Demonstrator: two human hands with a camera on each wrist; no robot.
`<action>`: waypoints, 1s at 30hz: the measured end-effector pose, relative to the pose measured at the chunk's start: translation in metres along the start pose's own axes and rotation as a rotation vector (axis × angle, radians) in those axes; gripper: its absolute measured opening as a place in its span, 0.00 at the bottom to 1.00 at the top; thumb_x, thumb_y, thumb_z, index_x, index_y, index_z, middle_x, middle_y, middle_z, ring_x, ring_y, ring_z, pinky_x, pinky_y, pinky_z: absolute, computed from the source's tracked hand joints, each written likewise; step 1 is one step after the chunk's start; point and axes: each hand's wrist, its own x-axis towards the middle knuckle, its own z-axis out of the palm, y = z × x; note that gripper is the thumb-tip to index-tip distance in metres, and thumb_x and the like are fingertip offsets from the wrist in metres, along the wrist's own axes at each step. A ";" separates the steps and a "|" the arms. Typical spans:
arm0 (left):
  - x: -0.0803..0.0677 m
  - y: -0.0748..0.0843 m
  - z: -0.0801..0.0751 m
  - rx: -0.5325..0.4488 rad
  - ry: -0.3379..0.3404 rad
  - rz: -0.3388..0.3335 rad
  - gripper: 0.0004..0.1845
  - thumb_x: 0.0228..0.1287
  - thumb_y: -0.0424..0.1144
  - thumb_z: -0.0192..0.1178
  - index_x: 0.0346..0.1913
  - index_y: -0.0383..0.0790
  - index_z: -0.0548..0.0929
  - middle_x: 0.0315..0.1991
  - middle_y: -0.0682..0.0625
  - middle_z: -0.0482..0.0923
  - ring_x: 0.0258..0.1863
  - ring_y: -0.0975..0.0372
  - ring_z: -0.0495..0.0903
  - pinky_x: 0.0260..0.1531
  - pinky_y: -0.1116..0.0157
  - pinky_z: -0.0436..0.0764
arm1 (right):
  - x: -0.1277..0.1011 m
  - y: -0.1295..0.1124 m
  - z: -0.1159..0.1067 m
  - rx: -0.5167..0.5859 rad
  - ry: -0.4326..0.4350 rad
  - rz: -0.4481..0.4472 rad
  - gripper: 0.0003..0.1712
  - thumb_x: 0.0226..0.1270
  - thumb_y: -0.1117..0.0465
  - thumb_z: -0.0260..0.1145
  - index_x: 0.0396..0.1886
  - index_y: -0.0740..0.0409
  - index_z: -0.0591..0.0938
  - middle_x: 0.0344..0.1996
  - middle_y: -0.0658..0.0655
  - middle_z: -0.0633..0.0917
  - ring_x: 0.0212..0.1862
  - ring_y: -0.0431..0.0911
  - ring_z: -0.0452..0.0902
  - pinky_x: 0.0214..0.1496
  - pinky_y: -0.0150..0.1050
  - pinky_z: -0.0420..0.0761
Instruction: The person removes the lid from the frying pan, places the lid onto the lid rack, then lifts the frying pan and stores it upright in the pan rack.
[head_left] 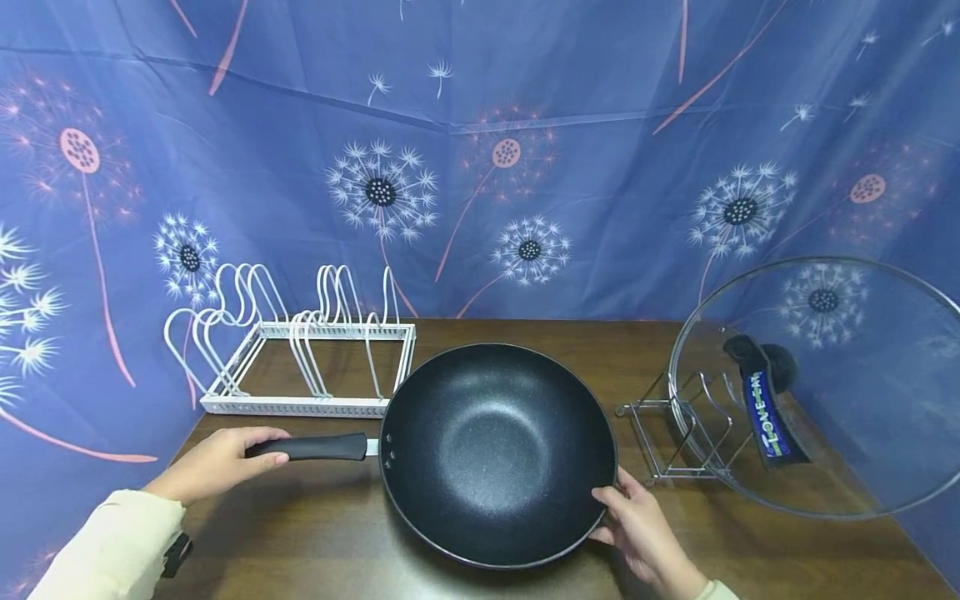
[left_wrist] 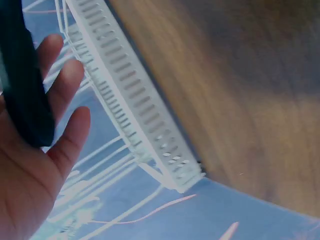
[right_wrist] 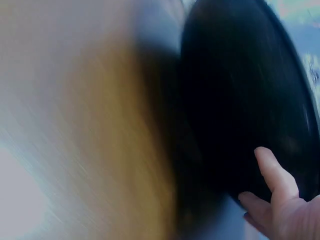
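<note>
Gripping the pan [head_left: 495, 454] with both hands, you have it in the middle of the table [head_left: 300, 533], toward the front edge, its bowl facing up and its handle [head_left: 315, 447] pointing to the left edge. Your left hand [head_left: 217, 461] holds the end of that handle, thumb on the near side and fingers on the far side, so the gap between them is narrow. Your right hand [head_left: 637, 525] pinches the rim at the pan's near right, thumb over the inside and the other fingers outside and beneath. You cannot tell from these views whether the pan's base touches the wood. At the table's back left corner stands a white rack [head_left: 296, 407] with curved wire dividers; from the head view, the pan's far left rim overlaps its near right corner. Near the right edge, a metal stand [head_left: 678, 474] carries a big glass lid [head_left: 862, 433], upright and leaning, its black grip [head_left: 765, 404] bearing a blue label [head_left: 767, 417]. Along the back edge hangs a blue cloth [head_left: 600, 167] printed with dandelions. Your left sleeve [head_left: 112, 542] is pale, with a black band [head_left: 177, 554] at the wrist.
</note>
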 end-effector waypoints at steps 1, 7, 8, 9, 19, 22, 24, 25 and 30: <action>-0.001 -0.003 0.001 -0.026 0.005 0.020 0.14 0.57 0.40 0.67 0.44 0.37 0.83 0.29 0.63 0.76 0.27 0.75 0.68 0.28 0.67 0.72 | -0.004 0.003 0.002 0.014 -0.036 0.004 0.40 0.65 0.70 0.50 0.72 0.72 0.43 0.53 0.69 0.76 0.49 0.53 0.80 0.43 0.51 0.81; 0.001 -0.008 0.001 -0.066 -0.012 0.075 0.12 0.58 0.36 0.66 0.43 0.33 0.82 0.29 0.62 0.77 0.27 0.75 0.68 0.27 0.68 0.72 | -0.013 0.016 0.014 0.101 -0.155 0.028 0.43 0.62 0.71 0.50 0.71 0.70 0.38 0.47 0.57 0.77 0.48 0.51 0.80 0.44 0.51 0.80; 0.002 -0.007 0.000 -0.061 -0.022 0.065 0.13 0.58 0.37 0.66 0.44 0.33 0.82 0.29 0.61 0.77 0.27 0.75 0.68 0.27 0.67 0.72 | -0.013 0.017 0.014 0.105 -0.153 0.027 0.44 0.62 0.71 0.51 0.71 0.69 0.38 0.47 0.57 0.77 0.47 0.52 0.80 0.44 0.50 0.81; 0.003 -0.006 0.000 -0.062 -0.031 0.059 0.13 0.58 0.37 0.66 0.44 0.32 0.83 0.29 0.61 0.78 0.27 0.75 0.68 0.28 0.67 0.72 | -0.013 0.017 0.013 0.098 -0.154 0.023 0.44 0.62 0.71 0.51 0.71 0.68 0.37 0.47 0.57 0.78 0.47 0.52 0.80 0.43 0.49 0.81; 0.003 0.014 0.002 -0.078 -0.036 0.021 0.14 0.58 0.38 0.65 0.44 0.31 0.83 0.28 0.60 0.77 0.26 0.73 0.68 0.27 0.66 0.73 | -0.002 0.007 0.004 0.028 -0.110 0.032 0.42 0.61 0.72 0.48 0.70 0.68 0.39 0.44 0.58 0.77 0.43 0.50 0.82 0.42 0.49 0.82; 0.001 0.022 0.005 -0.085 -0.050 -0.007 0.14 0.59 0.39 0.65 0.44 0.33 0.83 0.27 0.59 0.76 0.26 0.72 0.67 0.25 0.67 0.71 | 0.004 -0.001 0.002 0.016 -0.075 0.036 0.40 0.61 0.73 0.47 0.69 0.70 0.39 0.43 0.61 0.77 0.42 0.51 0.82 0.41 0.50 0.81; 0.001 0.028 0.008 -0.084 -0.047 -0.034 0.13 0.59 0.40 0.65 0.44 0.35 0.83 0.27 0.59 0.75 0.25 0.71 0.67 0.25 0.67 0.70 | 0.009 -0.007 0.001 -0.001 -0.049 0.038 0.39 0.61 0.73 0.46 0.69 0.71 0.39 0.43 0.63 0.77 0.40 0.53 0.83 0.39 0.50 0.82; 0.001 0.032 0.008 -0.071 -0.036 -0.043 0.13 0.59 0.40 0.65 0.43 0.35 0.83 0.27 0.58 0.77 0.25 0.71 0.68 0.25 0.67 0.71 | 0.012 -0.010 0.001 -0.006 -0.036 0.038 0.39 0.60 0.74 0.45 0.68 0.71 0.40 0.43 0.65 0.76 0.39 0.54 0.83 0.38 0.49 0.82; 0.004 0.045 0.009 -0.019 0.014 -0.090 0.15 0.58 0.42 0.66 0.43 0.35 0.84 0.32 0.51 0.83 0.30 0.64 0.76 0.31 0.59 0.76 | 0.025 -0.022 0.000 -0.036 -0.011 0.028 0.41 0.55 0.76 0.44 0.69 0.72 0.39 0.41 0.68 0.75 0.32 0.54 0.84 0.31 0.44 0.83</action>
